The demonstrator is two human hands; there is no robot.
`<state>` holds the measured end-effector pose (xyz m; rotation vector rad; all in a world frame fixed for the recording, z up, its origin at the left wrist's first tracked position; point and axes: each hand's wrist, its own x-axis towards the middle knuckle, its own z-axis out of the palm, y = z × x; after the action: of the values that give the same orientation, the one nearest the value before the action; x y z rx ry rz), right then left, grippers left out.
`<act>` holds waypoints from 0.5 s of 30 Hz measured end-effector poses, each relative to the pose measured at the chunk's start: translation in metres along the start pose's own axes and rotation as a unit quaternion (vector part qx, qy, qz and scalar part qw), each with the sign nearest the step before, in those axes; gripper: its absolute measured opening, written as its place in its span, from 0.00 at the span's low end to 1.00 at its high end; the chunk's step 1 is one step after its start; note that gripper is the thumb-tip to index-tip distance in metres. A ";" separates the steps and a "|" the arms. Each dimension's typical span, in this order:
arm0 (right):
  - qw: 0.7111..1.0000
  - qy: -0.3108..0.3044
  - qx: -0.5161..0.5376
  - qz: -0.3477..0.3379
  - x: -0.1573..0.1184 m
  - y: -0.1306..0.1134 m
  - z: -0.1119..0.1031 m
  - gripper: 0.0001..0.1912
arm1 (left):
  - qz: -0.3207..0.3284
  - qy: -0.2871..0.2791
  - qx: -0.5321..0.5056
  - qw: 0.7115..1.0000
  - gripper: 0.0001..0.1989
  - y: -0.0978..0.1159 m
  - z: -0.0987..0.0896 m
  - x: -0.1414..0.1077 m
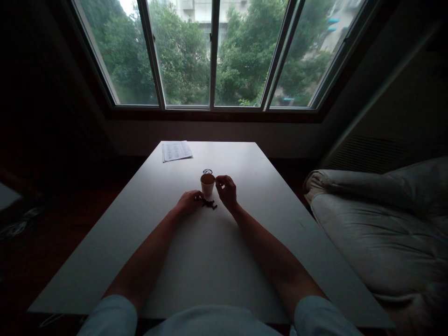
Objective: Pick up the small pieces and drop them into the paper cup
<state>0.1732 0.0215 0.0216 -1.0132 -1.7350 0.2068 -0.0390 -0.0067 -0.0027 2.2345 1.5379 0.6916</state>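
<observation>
A pale paper cup (207,188) stands upright near the middle of the white table (206,261). Just in front of it lies a small heap of dark little pieces (210,204), too small to name. My left hand (190,201) rests at the heap's left edge, its fingertips closed together by the pieces. At the right side of the cup's rim is my right hand (227,190), thumb and finger pinched. Whatever sits in that pinch is too small to make out. Behind the cup shows a round dark-and-light object (207,171), partly hidden by the rim.
Printed paper sheets (177,151) lie at the table's far left corner. A grey padded sofa (378,224) stands along the right side. Beyond the far edge is a wide window (212,56) with trees outside. Cables (21,224) lie at the left.
</observation>
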 end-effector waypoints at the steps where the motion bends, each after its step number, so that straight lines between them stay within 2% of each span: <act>1: 1.000 -0.003 0.000 -0.002 0.000 -0.001 0.001 0.07 | -0.001 0.001 0.002 1.000 0.11 -0.001 0.001 0.000; 5: 1.000 -0.018 0.005 0.000 0.001 -0.003 0.004 0.09 | -0.009 0.003 0.010 1.000 0.10 -0.001 0.002 0.001; 15: 1.000 -0.002 0.004 0.013 0.000 0.003 0.004 0.07 | -0.015 0.012 0.013 1.000 0.09 0.004 0.004 0.000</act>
<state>0.1715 0.0248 0.0181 -1.0302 -1.7250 0.2323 -0.0341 -0.0079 -0.0040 2.2251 1.5987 0.6959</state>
